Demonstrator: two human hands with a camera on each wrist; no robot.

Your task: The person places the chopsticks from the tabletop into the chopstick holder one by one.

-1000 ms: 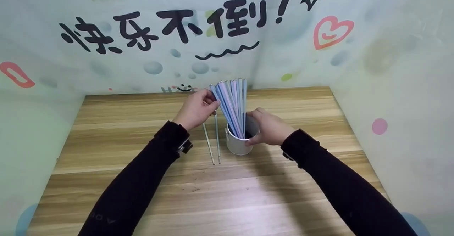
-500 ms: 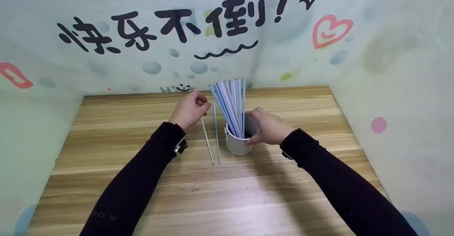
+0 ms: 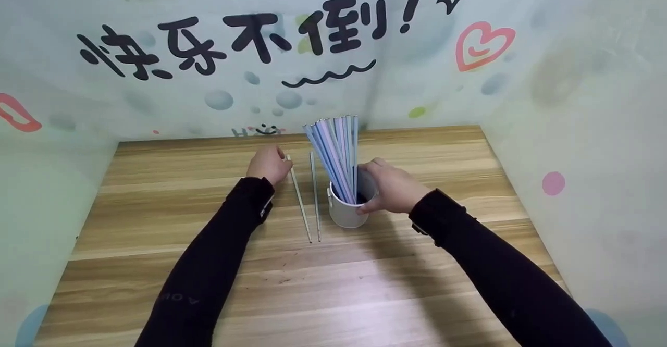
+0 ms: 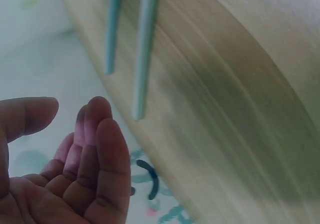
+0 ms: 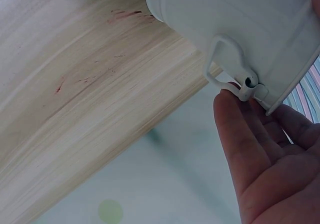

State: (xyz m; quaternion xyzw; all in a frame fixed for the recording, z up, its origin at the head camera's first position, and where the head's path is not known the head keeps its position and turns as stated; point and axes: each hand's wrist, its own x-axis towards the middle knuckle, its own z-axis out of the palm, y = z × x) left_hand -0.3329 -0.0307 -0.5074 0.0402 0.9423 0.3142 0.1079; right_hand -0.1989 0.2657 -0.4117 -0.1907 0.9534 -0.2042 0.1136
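Observation:
My left hand (image 3: 269, 164) is just left of the far end of a pale green straw (image 3: 300, 203) on the table. In the left wrist view a gap shows between thumb and fingers, with nothing in it, and the straw's end (image 4: 141, 91) lies apart from them. A second, bluish straw (image 3: 315, 196) lies to its right. My right hand (image 3: 393, 188) grips a small white bucket (image 3: 348, 215) at its right side, fingers near the handle lug (image 5: 248, 86). A bundle of blue, pink and pale straws (image 3: 336, 154) leans left in the bucket.
The wood-grain table (image 3: 182, 248) meets a printed backdrop (image 3: 312, 39) behind and on both sides. Small dark reddish marks (image 3: 284, 279) dot the tabletop in front of the straws. The right arm's shadow falls across the table's right part.
My left hand has moved left and slightly toward me, away from the straws in the bucket, leaving the two straws on the table in plain view. The right hand and bucket stay put.

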